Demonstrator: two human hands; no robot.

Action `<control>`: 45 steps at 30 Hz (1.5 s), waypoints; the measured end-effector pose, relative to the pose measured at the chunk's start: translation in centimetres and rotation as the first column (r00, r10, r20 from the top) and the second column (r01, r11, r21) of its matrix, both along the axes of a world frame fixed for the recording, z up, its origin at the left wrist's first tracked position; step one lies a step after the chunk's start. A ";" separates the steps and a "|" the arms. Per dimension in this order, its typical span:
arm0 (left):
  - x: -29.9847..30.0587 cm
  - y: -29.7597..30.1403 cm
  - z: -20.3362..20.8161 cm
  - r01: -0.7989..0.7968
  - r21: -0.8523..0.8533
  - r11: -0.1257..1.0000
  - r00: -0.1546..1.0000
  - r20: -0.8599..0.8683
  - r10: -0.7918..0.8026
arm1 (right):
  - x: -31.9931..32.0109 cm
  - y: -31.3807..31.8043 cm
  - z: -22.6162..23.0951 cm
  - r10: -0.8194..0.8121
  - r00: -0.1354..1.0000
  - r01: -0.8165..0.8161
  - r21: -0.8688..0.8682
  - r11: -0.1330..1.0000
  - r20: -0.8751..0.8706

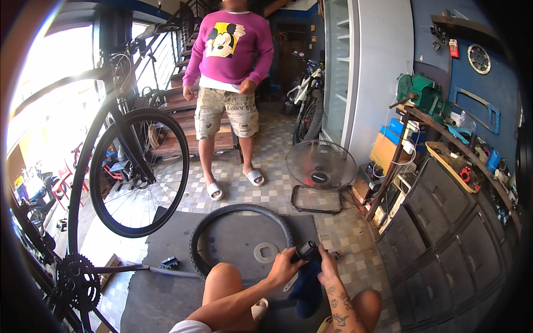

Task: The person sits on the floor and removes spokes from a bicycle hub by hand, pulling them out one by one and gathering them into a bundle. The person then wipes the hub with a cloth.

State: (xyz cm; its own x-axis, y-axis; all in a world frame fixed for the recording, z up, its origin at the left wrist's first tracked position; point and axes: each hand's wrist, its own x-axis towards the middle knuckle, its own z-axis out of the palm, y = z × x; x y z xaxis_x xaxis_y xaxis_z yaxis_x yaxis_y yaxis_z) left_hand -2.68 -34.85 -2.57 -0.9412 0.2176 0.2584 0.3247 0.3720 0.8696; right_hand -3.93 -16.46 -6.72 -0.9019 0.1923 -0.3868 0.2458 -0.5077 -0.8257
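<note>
My left hand is closed around the left side of a short black cylindrical part, which looks like a bike hub. On its other side my right hand grips a dark blue cloth, bunched against the part and hanging down between my forearms. A small metal end sticks out just past my right fingers. Flat on the dark mat, beyond my hands, lies a knobby black tyre. Within its ring sits a flat grey disc with a hole in the middle.
At left a black bike frame with front wheel and chainrings stands close. A person in a purple sweater faces me. A floor fan stands far right, before a workbench with a green vise and drawers.
</note>
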 end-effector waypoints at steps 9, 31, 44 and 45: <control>0.7 -2.3 1.2 -0.030 0.115 0.993 0.994 -0.099 0.041 | 1.9 -1.1 0.4 0.172 0.872 -0.405 -0.479 0.779 -0.458; 0.7 -2.6 0.0 0.179 -0.073 0.981 0.938 -0.289 -0.193 | 2.6 -1.1 -0.3 0.157 0.932 -0.217 -0.157 0.963 -0.327; 0.9 -2.2 0.4 0.224 -0.153 0.963 0.927 -0.272 -0.259 | 1.7 1.5 -2.3 0.187 0.965 -0.212 -0.123 0.970 -0.183; 0.7 -2.3 0.3 0.265 -0.183 0.947 0.915 -0.261 -0.307 | 1.6 1.6 -2.5 0.178 0.965 -0.200 -0.100 0.975 -0.192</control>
State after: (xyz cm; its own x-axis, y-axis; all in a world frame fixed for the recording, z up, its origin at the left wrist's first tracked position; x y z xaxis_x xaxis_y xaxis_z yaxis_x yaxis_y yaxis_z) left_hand -1.94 -37.17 -2.24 -0.7255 0.5201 0.4506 0.6594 0.3380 0.6715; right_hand -2.35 -14.82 -9.18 -0.9743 -0.0252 -0.2239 0.1990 -0.5620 -0.8028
